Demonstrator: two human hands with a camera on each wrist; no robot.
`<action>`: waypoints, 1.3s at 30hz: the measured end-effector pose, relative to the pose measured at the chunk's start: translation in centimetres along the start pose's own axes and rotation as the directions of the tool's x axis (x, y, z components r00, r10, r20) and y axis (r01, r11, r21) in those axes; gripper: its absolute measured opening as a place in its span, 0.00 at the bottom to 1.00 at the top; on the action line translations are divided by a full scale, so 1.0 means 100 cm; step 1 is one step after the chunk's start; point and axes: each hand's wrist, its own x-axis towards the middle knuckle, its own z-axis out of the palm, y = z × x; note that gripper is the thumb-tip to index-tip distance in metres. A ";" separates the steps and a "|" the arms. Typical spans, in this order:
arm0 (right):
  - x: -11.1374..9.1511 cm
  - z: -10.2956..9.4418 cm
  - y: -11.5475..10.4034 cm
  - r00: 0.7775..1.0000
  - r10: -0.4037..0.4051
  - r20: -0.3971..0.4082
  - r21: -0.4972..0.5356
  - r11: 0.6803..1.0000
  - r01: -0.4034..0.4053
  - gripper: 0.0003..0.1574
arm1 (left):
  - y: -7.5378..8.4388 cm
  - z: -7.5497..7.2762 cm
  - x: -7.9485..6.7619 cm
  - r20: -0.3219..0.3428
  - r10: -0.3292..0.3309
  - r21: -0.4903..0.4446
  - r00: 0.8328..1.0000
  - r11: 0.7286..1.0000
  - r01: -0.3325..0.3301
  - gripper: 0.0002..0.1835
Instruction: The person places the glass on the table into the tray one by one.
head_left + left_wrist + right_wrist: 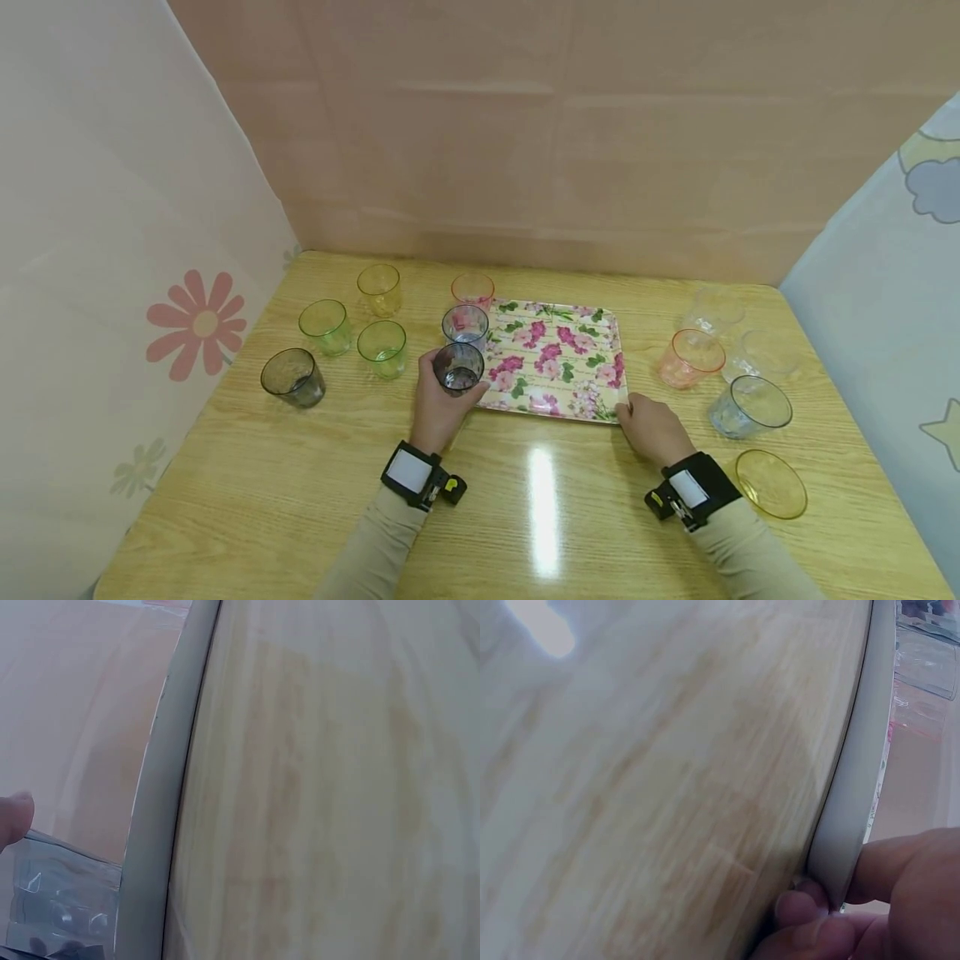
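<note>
My left hand [438, 408] grips a dark grey glass [459, 367] at the front left of a floral tray [558, 358]. Just behind that glass stand a bluish glass [465, 323] with a dark rim and a pink-rimmed glass [472, 289], lined up along the tray's left end. In the left wrist view, only a thumb [15, 817] of this hand shows, beside a clear glass wall [64, 896] and the tray's pale rim [154, 780]. My right hand [654, 427] pinches the tray's front right corner; the right wrist view shows its fingers on both sides of the rim [847, 810].
To the left stand a dark grey glass [294, 379], two green glasses [326, 327] and a yellow one [380, 292]. On the right are a pink glass [690, 360], a bluish glass [750, 408], clear glasses [712, 310] and a yellow glass [771, 485] near my right wrist.
</note>
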 end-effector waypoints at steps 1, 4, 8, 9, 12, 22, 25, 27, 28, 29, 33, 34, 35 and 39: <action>0.000 0.000 0.000 1.000 0.000 0.000 0.000 1.000 0.000 0.19 | 0.000 0.000 0.000 0.000 -0.005 0.001 1.000 1.000 0.005 0.43; 0.000 0.000 0.000 1.000 -0.005 -0.001 0.000 1.000 0.005 0.19 | -0.001 0.000 0.000 0.005 -0.016 -0.007 1.000 1.000 0.016 0.44; 0.000 0.001 0.000 1.000 -0.011 -0.007 0.000 1.000 0.011 0.19 | -0.003 -0.002 0.000 0.011 -0.017 -0.019 1.000 1.000 0.017 0.51; 0.000 0.001 0.001 1.000 -0.011 -0.007 0.001 1.000 0.011 0.19 | -0.003 -0.002 0.000 0.011 -0.015 -0.018 1.000 1.000 0.016 0.54; -0.001 0.001 0.001 1.000 -0.010 -0.004 0.005 1.000 0.010 0.19 | -0.005 -0.004 0.000 0.011 -0.018 -0.009 1.000 1.000 0.019 0.61; -0.001 0.001 0.001 1.000 -0.004 -0.001 0.009 1.000 0.004 0.19 | 0.000 -0.016 -0.001 0.011 0.010 -0.153 1.000 0.988 -0.008 0.32; -0.001 0.001 0.001 1.000 -0.004 -0.003 0.008 1.000 0.004 0.19 | 0.000 -0.021 0.001 -0.031 -0.006 -0.151 1.000 0.989 0.002 0.29; -0.001 0.001 0.001 1.000 -0.006 -0.002 0.009 1.000 0.006 0.19 | -0.001 -0.023 0.002 -0.060 -0.030 -0.115 0.998 0.993 0.023 0.27; -0.001 0.001 0.001 1.000 -0.007 0.000 0.007 1.000 0.007 0.20 | -0.001 -0.024 0.003 -0.073 -0.044 -0.088 0.996 0.995 0.037 0.26; -0.001 0.001 0.001 1.000 -0.007 0.001 0.007 1.000 0.007 0.20 | -0.002 -0.025 0.004 -0.084 -0.061 -0.069 0.995 0.996 0.056 0.24; -0.001 0.000 0.000 1.000 -0.006 0.006 0.011 1.000 0.006 0.20 | -0.007 -0.029 0.010 -0.096 -0.132 -0.008 0.987 0.991 0.132 0.19; -0.001 0.000 0.000 1.000 -0.007 0.006 0.013 1.000 0.006 0.20 | -0.009 -0.030 0.012 -0.089 -0.145 0.004 0.985 0.989 0.146 0.18; -0.001 0.000 0.000 1.000 -0.007 0.006 0.013 1.000 0.007 0.20 | -0.011 -0.031 0.014 -0.080 -0.150 0.020 0.986 0.988 0.152 0.18; -0.001 -0.001 -0.001 1.000 -0.010 -0.006 0.011 1.000 0.010 0.20 | -0.014 -0.036 0.020 -0.027 -0.122 0.132 0.992 0.983 0.125 0.16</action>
